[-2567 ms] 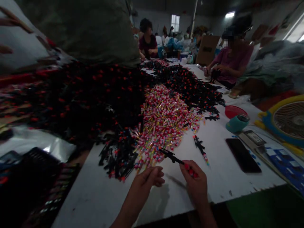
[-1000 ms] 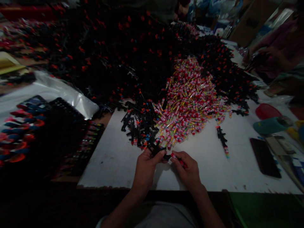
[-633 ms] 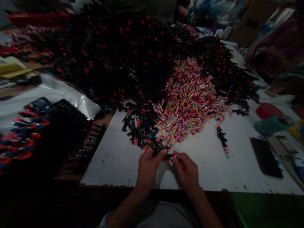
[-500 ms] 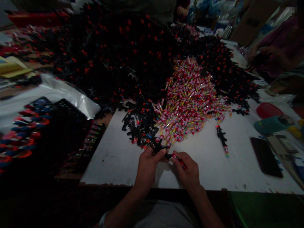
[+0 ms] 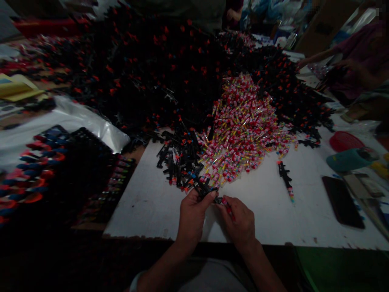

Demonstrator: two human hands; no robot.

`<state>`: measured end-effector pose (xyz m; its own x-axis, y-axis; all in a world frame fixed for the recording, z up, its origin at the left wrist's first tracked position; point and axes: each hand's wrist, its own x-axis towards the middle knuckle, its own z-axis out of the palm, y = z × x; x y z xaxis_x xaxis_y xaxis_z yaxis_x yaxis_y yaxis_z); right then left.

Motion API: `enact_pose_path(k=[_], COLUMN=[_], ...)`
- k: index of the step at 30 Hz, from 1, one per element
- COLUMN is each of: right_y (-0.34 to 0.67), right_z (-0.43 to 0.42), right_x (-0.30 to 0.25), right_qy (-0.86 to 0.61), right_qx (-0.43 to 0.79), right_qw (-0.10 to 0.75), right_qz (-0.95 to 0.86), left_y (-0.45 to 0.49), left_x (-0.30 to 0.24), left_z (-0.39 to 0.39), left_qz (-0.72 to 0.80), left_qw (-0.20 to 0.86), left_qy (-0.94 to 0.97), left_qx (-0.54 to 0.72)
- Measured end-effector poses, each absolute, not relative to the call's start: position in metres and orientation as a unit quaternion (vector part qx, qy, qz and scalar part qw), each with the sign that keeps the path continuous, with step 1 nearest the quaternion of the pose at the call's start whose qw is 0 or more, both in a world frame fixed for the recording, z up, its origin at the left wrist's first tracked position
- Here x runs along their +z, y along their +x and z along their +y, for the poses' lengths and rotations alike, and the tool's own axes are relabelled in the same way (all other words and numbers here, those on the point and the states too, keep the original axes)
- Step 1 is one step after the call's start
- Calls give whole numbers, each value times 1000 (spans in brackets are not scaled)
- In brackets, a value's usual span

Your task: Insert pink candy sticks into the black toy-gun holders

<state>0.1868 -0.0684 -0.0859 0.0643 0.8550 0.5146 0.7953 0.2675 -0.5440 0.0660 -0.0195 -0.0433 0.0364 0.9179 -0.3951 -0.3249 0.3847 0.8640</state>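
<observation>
My left hand (image 5: 191, 213) is closed around a small black toy gun (image 5: 204, 188) near the front edge of the white table (image 5: 146, 202). My right hand (image 5: 240, 221) pinches a thin red-and-white candy tube (image 5: 227, 204) whose tip meets the toy's rear end. Just beyond my hands lie a small heap of black toy guns (image 5: 179, 160) and a wide pile of pink, yellow and white candy tubes (image 5: 243, 121). One finished toy gun with a tube in it (image 5: 285, 178) lies alone to the right.
A huge mound of black toys with red parts (image 5: 146, 61) fills the back of the table. A phone (image 5: 343, 201), a teal object (image 5: 349, 159) and a red bowl (image 5: 345, 140) sit at the right. A dark crate (image 5: 75, 162) stands left. Another person's arm (image 5: 349, 61) works at the far right.
The camera has tilted down since the oldest frame. My left hand, which held nothing then, has closed on the black toy gun; in the last second both hands stay together, barely moving.
</observation>
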Motion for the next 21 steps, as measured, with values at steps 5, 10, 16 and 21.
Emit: enact_pose_path(k=[5,10,16,21], right_y=[186,231,317,294], right_z=[-66,-74,-86,-67], right_x=[-86,-76,-62,-81], right_qy=[-607,-610,-797,-772], right_qx=[113,157,-137,-49], right_qw=[389,391,292,366], right_qz=[-684,-672,-511,-518], left_y=[66,70,32,-5], left_x=[-50,-49,-43,-61], left_z=[-17,-19,15,52], left_qz=[518,481,576,695], left_qw=[655,697,354,111], left_qy=[303,395,630,653], left_qx=[460,355,382,280])
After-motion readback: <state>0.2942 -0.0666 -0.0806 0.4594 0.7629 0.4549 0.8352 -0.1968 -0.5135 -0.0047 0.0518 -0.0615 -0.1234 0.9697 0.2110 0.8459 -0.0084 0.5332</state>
